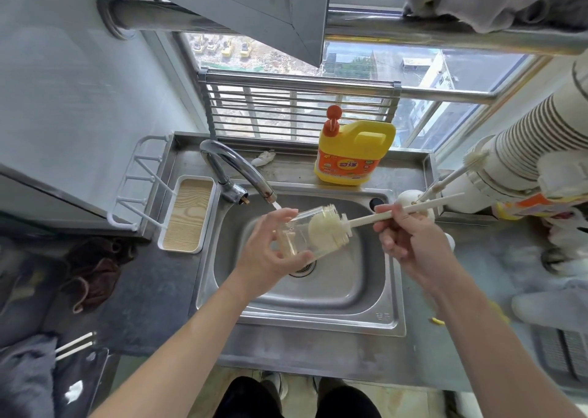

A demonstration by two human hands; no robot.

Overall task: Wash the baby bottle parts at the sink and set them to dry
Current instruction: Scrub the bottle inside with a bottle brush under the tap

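L hand (267, 252) fingers curl round clear bottle (310, 233) over sink (366, 296), under tap (235, 169); R hand (410, 239) pinches brush (324, 226) handle, sponge head inside bottle; water prob running

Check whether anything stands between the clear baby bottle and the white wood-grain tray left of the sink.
Partly: the curved chrome faucet rises by the tray's far right corner; nearer, only the steel sink rim intervenes.
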